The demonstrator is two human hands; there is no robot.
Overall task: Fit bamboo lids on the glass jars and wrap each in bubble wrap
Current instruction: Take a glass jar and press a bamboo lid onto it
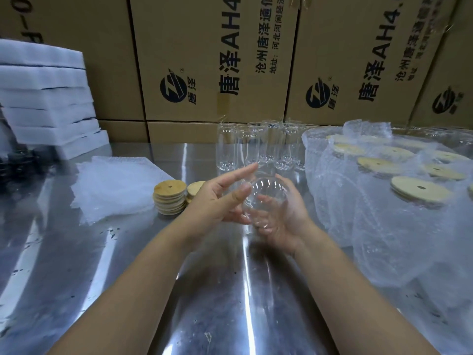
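My right hand (279,221) cups a bare glass jar (266,201) from beneath, fingers curled round its wall, its round end tipped toward me so I can look it over above the steel table (217,290); my left hand (217,201) lies open beside it, fingers straight and gripping nothing, the thumb just touching the glass, free, I judge, to reach for a lid; the stack of bamboo lids (169,198) stands just left of that hand for exactly this reason, with a second, partly hidden stack behind it; the flat bubble wrap sheets (115,185) lie further left, ready for wrapping; to my right the finished jars (399,190), lidded and wrapped, crowd together out of the way; beyond my hands the empty jars (258,147) wait upright in a cluster against the cardboard boxes (212,60); white foam slabs (48,98) are piled far left.
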